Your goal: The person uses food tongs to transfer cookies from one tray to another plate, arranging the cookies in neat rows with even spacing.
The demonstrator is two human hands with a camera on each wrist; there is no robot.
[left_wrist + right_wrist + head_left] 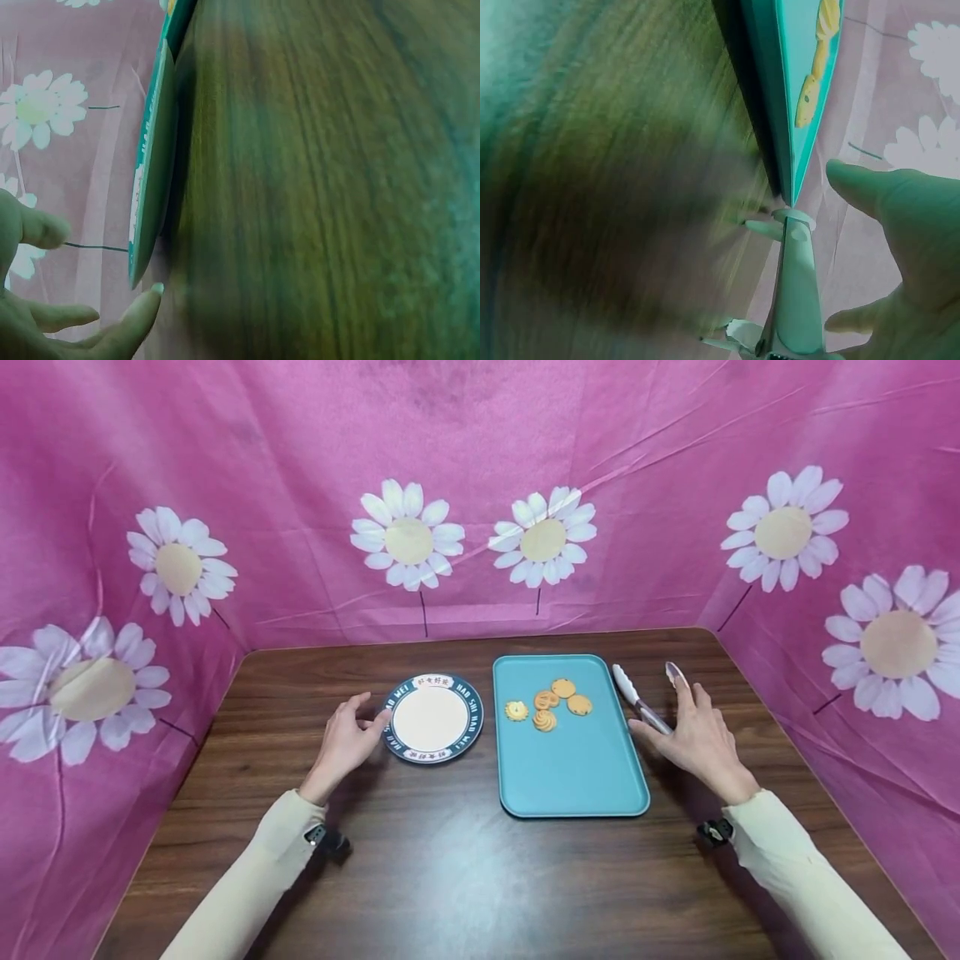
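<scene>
A round plate (430, 718) with a white middle and a dark blue-green lettered rim lies left of centre on the table. Beside its left edge is my left hand (349, 739), thumb and fingers apart, the thumb right at the rim in the head view. The left wrist view shows the plate (154, 172) edge-on, with nothing gripped. My right hand (697, 739) hovers, fingers spread, over metal tongs (654, 717) with white tips. In the right wrist view the tongs (799, 292) stand apart from the thumb.
Between the plate and the tongs lies a turquoise tray (570, 777), with several cookies (546, 699) toward its far half. A brown wooden table (420, 860) carries everything. Pink cloth (480, 427) printed with daisies hangs behind and on both sides.
</scene>
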